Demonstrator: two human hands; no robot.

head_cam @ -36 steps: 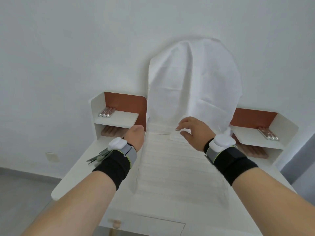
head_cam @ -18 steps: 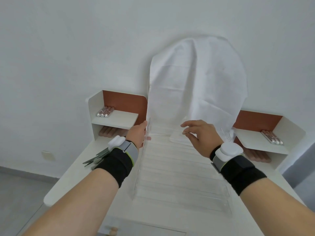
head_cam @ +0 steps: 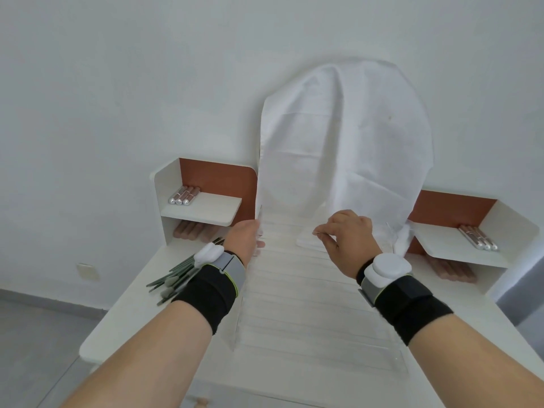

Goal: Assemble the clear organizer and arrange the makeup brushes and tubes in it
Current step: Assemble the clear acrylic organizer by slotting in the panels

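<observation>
We found the left hand (head_cam: 245, 240) gripping the clear organizer's (head_cam: 309, 304) far-left wall, its long axis running near-to-far, while the right hand (head_cam: 348, 234) pinched a clear divider (head_cam: 319, 234).

We count three tubes (head_cam: 183, 196) on the left shelf (head_cam: 206, 209), three tubes (head_cam: 479, 239) on the right shelf (head_cam: 453, 245), and one brush bundle (head_cam: 176, 275) near the desk's (head_cam: 117, 319) left edge, too overlapped to count.

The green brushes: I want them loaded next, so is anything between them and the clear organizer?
Yes. The left hand and its forearm lie across the gap, between the green brushes at left and the clear organizer in the table's middle. Nothing else visible intervenes.
</observation>
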